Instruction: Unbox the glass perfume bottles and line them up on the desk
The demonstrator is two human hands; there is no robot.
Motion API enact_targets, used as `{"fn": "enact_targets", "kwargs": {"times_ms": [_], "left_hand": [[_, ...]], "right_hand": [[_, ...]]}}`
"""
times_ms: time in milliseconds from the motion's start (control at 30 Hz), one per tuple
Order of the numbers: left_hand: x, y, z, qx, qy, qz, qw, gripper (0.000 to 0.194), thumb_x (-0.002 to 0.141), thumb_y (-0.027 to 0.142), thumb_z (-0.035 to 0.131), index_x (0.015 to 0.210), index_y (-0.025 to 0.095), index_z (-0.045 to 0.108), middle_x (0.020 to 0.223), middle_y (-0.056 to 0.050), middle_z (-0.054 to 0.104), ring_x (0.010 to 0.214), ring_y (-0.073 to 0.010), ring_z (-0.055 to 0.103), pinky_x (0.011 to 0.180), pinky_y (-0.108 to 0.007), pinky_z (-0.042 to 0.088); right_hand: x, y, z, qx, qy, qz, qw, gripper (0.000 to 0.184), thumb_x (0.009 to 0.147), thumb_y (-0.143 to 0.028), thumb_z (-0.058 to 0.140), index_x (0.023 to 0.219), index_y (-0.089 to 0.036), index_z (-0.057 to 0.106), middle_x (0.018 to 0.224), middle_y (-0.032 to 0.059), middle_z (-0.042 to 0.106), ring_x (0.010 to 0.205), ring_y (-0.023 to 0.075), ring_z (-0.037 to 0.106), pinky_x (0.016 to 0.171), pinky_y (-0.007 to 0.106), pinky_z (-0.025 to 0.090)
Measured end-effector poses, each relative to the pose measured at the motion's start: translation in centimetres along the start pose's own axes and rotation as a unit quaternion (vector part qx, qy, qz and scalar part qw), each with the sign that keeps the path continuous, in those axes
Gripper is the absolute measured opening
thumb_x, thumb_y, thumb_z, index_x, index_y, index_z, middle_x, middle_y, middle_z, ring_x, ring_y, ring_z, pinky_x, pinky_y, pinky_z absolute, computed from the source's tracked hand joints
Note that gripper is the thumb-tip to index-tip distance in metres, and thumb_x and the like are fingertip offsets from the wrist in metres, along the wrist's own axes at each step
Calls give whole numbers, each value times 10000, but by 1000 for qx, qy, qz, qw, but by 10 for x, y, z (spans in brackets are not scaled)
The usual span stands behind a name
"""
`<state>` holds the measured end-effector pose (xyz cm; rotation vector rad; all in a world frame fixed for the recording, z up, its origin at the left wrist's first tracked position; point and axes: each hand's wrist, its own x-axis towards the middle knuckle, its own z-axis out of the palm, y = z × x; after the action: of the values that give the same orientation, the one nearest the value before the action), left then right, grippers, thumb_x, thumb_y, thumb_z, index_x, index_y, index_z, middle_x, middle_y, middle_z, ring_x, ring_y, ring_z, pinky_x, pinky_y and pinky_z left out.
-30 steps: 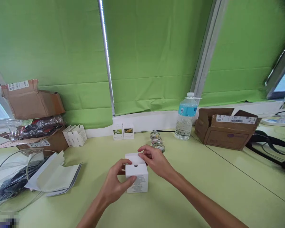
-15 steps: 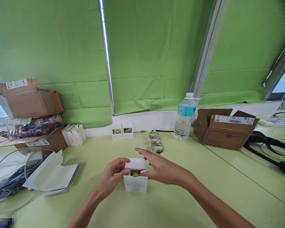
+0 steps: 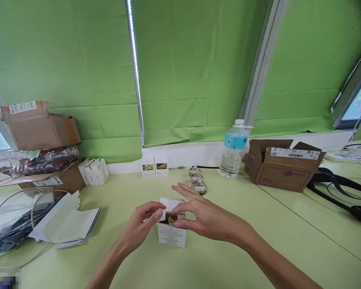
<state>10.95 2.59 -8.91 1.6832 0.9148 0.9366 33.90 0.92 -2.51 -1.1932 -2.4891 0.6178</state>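
Observation:
A small white carton (image 3: 171,236) stands on the pale green table (image 3: 216,257) in front of me, its top lid flipped up at the back. A gold cap (image 3: 170,220) shows inside the opening. My left hand (image 3: 137,229) grips the carton's left top edge with curled fingers. From the right, my right hand (image 3: 204,218) reaches over the carton, thumb and forefinger pinching its top front flap while the other fingers spread out.
Behind the carton lie small glass bottles (image 3: 197,182), two little printed boxes (image 3: 154,167) and a water bottle (image 3: 232,150). An open cardboard box (image 3: 282,166) sits right, black straps (image 3: 343,188) beyond. Left: flat white cartons (image 3: 69,220), a clear bag (image 3: 9,228), more boxes (image 3: 96,171).
The carton, shut a second ago, has had its lid lifted, baring the gold cap. My right hand has come over the top and pinched the front flap.

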Motion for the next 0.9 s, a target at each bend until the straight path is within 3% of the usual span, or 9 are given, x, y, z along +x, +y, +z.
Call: {"fn": "enact_targets", "kwargs": {"times_ms": [267,533,633,733,800,900], "left_hand": [[-3,5,-3,-29,-52,-10,998,376,803,359,677,1136,206,594,1129,-78,663,1066,-235,600,932,-352,453],[-4,11,-4,1,-56,10,998,408,762,308,715,1131,218,565,1088,-54,651,1034,-220,596,959,-383,439],[-5,11,-3,-3,-40,21,999,357,750,299,727,1040,217,536,1016,-29,645,962,-191,600,917,-362,450],[-5,6,-2,0,-10,24,1000,369,720,295,755,943,220,471,917,8,632,853,-151,589,837,-316,463],[-4,3,0,0,4,26,1000,382,707,288,764,887,221,433,887,20,624,822,-142,582,814,-306,466],[-3,1,2,13,15,39,999,385,699,295,766,825,218,410,853,27,603,802,-139,574,815,-308,468]], "right_hand": [[-4,9,-9,10,-9,32,999,375,771,-581,643,952,-255,689,1505,54,329,1423,261,156,1112,436,225],[-9,18,-8,22,8,72,997,247,783,-482,649,870,-253,682,1360,58,487,1330,295,348,1060,443,298],[-9,16,-5,12,15,75,997,232,797,-447,641,922,-255,678,1394,67,455,1357,301,301,1055,460,297],[-9,4,-1,-37,53,33,997,199,851,-360,590,995,-255,681,1440,62,407,1387,292,231,1062,446,279],[-7,-8,2,-68,93,-9,993,194,900,-290,518,973,-245,692,1364,66,489,1325,267,338,1020,387,324],[-3,-23,11,-75,108,-27,991,269,941,-247,431,928,-224,699,1051,69,658,1000,215,576,824,299,409]]}}
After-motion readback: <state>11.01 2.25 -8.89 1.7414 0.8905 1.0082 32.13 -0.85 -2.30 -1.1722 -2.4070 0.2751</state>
